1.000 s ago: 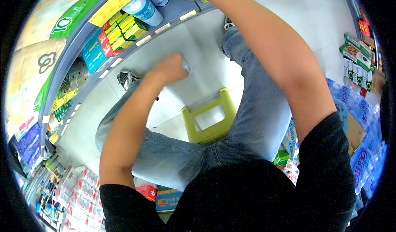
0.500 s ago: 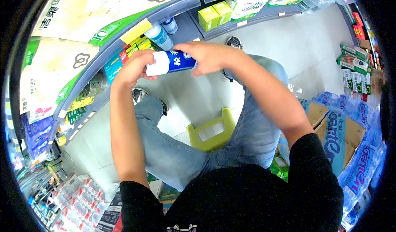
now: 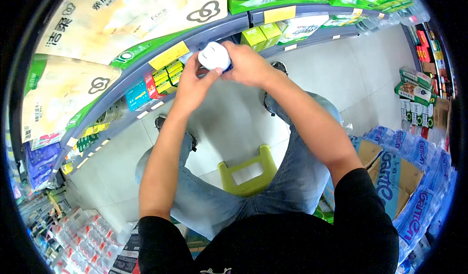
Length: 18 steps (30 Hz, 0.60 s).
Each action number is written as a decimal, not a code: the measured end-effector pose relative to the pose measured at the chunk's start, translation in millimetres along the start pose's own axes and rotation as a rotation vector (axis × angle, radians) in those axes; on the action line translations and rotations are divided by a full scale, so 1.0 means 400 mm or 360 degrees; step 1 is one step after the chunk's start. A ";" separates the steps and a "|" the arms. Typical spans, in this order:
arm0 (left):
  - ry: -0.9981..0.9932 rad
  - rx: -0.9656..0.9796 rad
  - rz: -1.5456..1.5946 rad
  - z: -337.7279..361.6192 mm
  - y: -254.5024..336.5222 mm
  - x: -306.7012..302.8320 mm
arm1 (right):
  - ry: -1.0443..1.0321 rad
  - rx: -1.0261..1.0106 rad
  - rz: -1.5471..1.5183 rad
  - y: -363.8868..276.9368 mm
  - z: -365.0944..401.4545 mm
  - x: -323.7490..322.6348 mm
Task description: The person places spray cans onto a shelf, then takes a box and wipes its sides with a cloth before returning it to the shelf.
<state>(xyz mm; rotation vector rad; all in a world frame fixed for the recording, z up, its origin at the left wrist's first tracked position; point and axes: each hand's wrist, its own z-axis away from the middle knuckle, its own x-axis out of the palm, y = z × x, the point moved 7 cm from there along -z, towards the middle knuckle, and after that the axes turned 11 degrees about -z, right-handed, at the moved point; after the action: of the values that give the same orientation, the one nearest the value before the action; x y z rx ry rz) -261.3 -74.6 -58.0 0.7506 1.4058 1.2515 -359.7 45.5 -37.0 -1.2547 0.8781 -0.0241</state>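
Note:
A blue spray can with a white cap [image 3: 213,56] is held up in front of the lower shelf, its cap turned towards me. My left hand [image 3: 193,83] is closed around the cap side, its thumb along the lower rim. My right hand [image 3: 247,65] grips the can from the right, where a bit of its blue body shows. Most of the body is hidden behind the cap and fingers. Close to my left hand, yellow-and-green boxes [image 3: 168,75] stand on the shelf, beside a blue box [image 3: 138,96].
Large tissue packs [image 3: 146,23] fill the upper shelf. Yellow-green boxes [image 3: 262,36] stand lower, right of my hands. A green stool [image 3: 248,188] is between my legs. Wrapped bottle packs [image 3: 414,210] are stacked at right; more bottles [image 3: 85,240] stand at lower left.
The can has turned from lying sideways to pointing its cap at me. My left hand has moved right and up, closer to my right hand. The view has shifted slightly.

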 end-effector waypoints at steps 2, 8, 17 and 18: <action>-0.0014 -0.0119 0.0059 -0.013 -0.030 0.009 | 0.0118 -0.0030 0.0015 0.013 -0.016 0.009; 0.0132 -0.0033 -0.0107 -0.060 -0.075 0.051 | 0.0015 0.0159 -0.0024 0.072 -0.061 0.016; 0.0486 0.0151 -0.0429 -0.069 -0.084 0.078 | 0.0227 0.0217 -0.0133 0.122 -0.061 0.042; 0.0512 0.0161 -0.0491 -0.073 -0.082 0.078 | 0.0238 0.0184 -0.0179 0.134 -0.063 0.042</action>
<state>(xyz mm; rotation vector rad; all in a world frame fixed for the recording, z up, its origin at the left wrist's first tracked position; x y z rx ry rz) -290.6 -62.2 -101.6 0.3872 1.7813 1.0950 -386.2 36.3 -91.8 -1.2033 0.9207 -0.2581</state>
